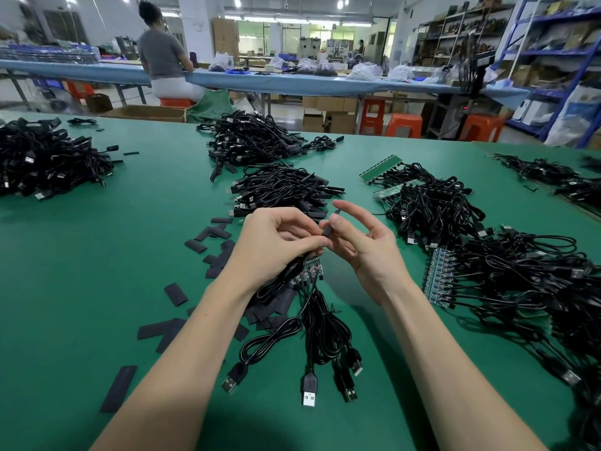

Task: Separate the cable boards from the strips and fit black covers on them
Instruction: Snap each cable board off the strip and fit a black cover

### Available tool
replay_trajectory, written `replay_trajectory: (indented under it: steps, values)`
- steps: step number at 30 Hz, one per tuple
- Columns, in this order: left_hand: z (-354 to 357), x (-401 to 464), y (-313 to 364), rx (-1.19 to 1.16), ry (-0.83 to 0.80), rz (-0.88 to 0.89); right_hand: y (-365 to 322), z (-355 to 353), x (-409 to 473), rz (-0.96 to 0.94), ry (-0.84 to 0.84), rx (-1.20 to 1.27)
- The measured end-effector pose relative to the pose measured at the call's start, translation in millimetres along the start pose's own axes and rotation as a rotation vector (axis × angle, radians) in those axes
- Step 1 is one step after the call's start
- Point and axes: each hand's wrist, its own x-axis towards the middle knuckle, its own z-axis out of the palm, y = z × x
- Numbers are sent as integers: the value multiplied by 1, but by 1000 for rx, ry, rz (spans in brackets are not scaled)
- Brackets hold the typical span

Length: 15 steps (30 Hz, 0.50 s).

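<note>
Two hands are busy mid-air just above the green mat surface (97,255) here. Left hand (276,242) has its fingers curled round a bundle of small green circuit boards with thin black cables (309,270), the cables trailing down toward me and ending in black USB plugs (310,390) lying on the mat. Right hand (361,245) is pinching a short flat black sleeve cover (328,231) between thumb and forefinger, other fingers fanned out loose, and the cover's right at the left fingertips. Looks to me like one cover is getting lined up to slide over a board end, can't see the board tip itself though.

Handling-wise, my guess is these things weigh next to nothing. The covers look like soft flat tubing, so they'd squash shut if you pinch hard; better to hold them by the edges so the mouth stays open. The boards are stiff but thin and probably snap easily, so grip by the board edges near the cable joint, not by yanking the floppy cable.

More loose flat black covers (211,236) are scattered left of the hands, a finished-looking black cable heap (283,187) sits just beyond, and unseparated green board strips with cables (437,278) are off to the right
</note>
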Motion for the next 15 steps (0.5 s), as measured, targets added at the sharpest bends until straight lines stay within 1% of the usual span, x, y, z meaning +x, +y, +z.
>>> replay_trajectory:
  steps: [8,15]
  values:
    - [1,-1,-1,-5,-11,6,1,-2,3,69,47,88]
    - [2,-1,1,-3,17,-2,1,1,3,42,32,69]
